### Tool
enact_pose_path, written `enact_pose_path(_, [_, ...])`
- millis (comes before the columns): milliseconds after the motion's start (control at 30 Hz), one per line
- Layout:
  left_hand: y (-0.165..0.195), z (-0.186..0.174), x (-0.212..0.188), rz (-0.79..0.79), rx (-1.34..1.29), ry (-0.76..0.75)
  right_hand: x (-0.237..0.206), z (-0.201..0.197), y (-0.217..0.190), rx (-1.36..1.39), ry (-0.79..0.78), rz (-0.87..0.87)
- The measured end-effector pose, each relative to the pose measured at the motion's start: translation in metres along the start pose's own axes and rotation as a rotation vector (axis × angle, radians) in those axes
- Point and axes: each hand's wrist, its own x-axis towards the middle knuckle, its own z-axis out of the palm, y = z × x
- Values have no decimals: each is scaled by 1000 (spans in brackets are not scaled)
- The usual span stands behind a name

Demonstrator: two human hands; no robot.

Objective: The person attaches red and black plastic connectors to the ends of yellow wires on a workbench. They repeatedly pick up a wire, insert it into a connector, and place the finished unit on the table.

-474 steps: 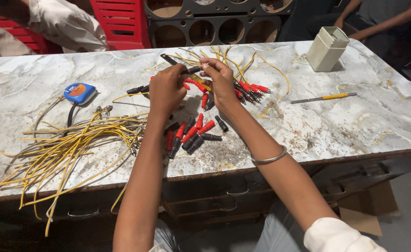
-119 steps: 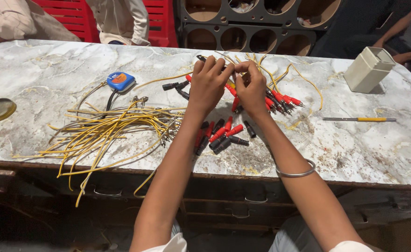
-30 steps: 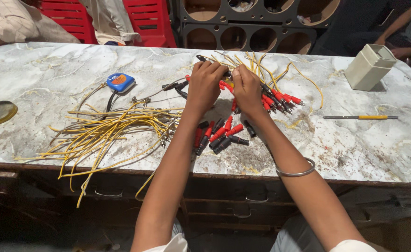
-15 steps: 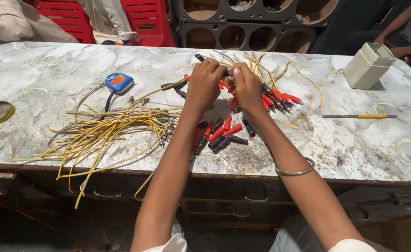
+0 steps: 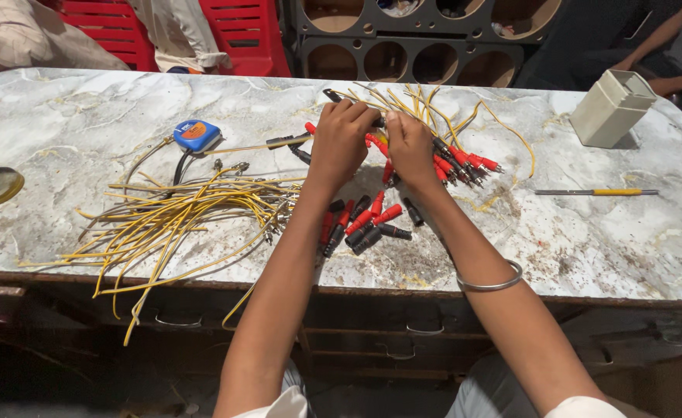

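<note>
What the fingers pinch is hidden behind both hands; people beyond the table are cut off.

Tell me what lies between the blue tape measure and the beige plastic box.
Head view: both hands, left and right, working yellow wires with red and black plugs.

Landmark: loose pile of red and black plug sleeves on the white marbled table. Left of it, tangle of yellow wires blocks any low sweep; blue tape measure sits beyond that. Behind it, my left hand and right hand crowd the finished leads. Right of it, bare tabletop up to the yellow-handled screwdriver and beige plastic box.
</note>
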Motion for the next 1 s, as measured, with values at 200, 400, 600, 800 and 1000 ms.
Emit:
enact_pose_path(200, [-1,-1,0,-38,12,-14,-5,-7,-14,371,-89,134])
enact_pose_path(400, [-1,-1,1,-15,5,-8,-5,-8,-17,289,-75,85])
enact_pose_path(600, [1,-1,1,4,6,10,-5,-7,-15,199,-76,140])
enact_pose_path(800, [0,-2,1,-40,40,-11,-6,-10,-17,247,-68,53])
enact_pose_path(1000, [0,-1,0,-4,9,21,-3,-6,-10,-35,-19,-59])
